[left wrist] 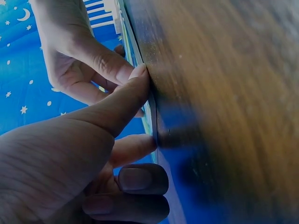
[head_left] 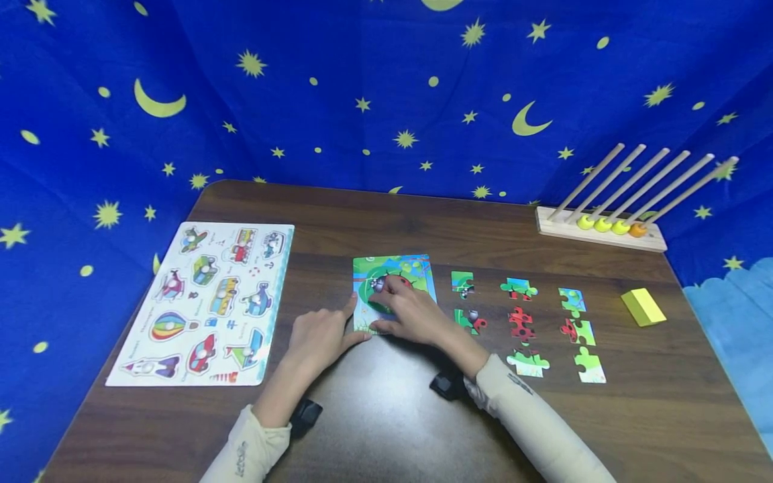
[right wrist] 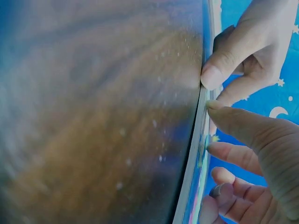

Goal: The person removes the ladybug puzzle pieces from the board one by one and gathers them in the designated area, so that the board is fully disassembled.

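A small ladybug puzzle board point(head_left: 424, 268) lies flat near the middle of the table. My left hand point(head_left: 317, 339) is at its near left corner, thumb along the near edge and index finger by the left side. In the left wrist view the left thumb point(left wrist: 126, 100) meets the right thumb's tip at the board's edge. My right hand point(head_left: 417, 312) reaches over the board, fingertips on the ladybug picture and thumb at the near edge. The right wrist view shows its fingers point(right wrist: 236, 154) loosely bent against the board. Several loose jigsaw pieces point(head_left: 521, 325) lie to the right.
A white knobbed puzzle board point(head_left: 211, 302) with vehicle pictures lies on the left. A wooden peg stand point(head_left: 561, 225) with yellow and orange beads stands at the back right. A yellow block point(head_left: 643, 307) sits on the right. Behind hangs a blue star-patterned cloth point(head_left: 362, 54).
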`<state>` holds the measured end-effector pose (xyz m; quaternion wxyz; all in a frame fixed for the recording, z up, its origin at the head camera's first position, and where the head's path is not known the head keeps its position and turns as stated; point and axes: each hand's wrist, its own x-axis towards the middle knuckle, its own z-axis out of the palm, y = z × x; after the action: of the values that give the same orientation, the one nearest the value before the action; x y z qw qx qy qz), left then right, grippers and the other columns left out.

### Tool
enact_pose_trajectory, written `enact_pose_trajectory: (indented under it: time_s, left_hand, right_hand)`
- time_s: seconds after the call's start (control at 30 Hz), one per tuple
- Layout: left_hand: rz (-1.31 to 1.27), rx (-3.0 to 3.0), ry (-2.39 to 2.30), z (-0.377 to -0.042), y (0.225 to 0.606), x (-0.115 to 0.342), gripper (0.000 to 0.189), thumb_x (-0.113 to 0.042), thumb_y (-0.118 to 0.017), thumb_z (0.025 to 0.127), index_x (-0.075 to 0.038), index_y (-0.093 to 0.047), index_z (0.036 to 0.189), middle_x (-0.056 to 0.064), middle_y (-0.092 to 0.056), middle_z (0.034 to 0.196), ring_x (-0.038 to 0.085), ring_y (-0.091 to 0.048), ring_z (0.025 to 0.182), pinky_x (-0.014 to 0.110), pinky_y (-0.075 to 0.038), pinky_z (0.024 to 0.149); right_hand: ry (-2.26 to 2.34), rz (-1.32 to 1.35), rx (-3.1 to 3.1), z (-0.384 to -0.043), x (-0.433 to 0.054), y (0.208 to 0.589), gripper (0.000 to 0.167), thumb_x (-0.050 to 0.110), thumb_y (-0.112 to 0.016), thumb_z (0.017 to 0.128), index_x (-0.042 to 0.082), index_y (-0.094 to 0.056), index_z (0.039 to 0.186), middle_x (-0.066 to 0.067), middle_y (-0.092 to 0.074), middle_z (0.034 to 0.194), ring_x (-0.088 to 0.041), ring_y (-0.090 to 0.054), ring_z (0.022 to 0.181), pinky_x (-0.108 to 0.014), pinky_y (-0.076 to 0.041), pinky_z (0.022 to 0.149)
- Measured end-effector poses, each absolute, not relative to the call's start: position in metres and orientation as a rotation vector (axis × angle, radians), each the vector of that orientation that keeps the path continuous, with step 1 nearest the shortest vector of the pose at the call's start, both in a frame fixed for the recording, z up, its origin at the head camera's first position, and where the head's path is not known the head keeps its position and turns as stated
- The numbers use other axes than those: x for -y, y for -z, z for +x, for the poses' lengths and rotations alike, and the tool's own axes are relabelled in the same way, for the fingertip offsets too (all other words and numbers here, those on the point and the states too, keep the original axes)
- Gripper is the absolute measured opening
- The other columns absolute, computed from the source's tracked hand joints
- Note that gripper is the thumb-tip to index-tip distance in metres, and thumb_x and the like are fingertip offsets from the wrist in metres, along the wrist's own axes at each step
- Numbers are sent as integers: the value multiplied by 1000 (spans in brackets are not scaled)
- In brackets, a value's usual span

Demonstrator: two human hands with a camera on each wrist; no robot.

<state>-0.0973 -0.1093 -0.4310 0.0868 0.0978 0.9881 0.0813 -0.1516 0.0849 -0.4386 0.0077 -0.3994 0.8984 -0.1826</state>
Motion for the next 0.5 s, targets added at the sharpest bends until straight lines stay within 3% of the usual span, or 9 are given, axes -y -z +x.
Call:
enact_pose_trajectory:
  time_s: [0.23,0.5]
  left_hand:
    - [285,-2929,-258,-97,431,110,81,-61,-65,88,-17,-42,151,-3,-33,48,12,-24,47,28,-20,46]
    - [287,-2940,-280,-96,432,111,81,-61,-65,87,-17,-43,151,-3,-33,48,12,-23,47,28,-20,45]
  right_hand:
    - [446,-1276,-2804,-158,-82,435,48,39,-78,85,8,-71,120,-5,-55,105,-13,-53,82,-27,-49,60]
    - [386,-1285,-2816,-164,-78,431,48,40,-82,79,9,-74,115,-3,-59,105,-16,-60,85,-34,-54,71]
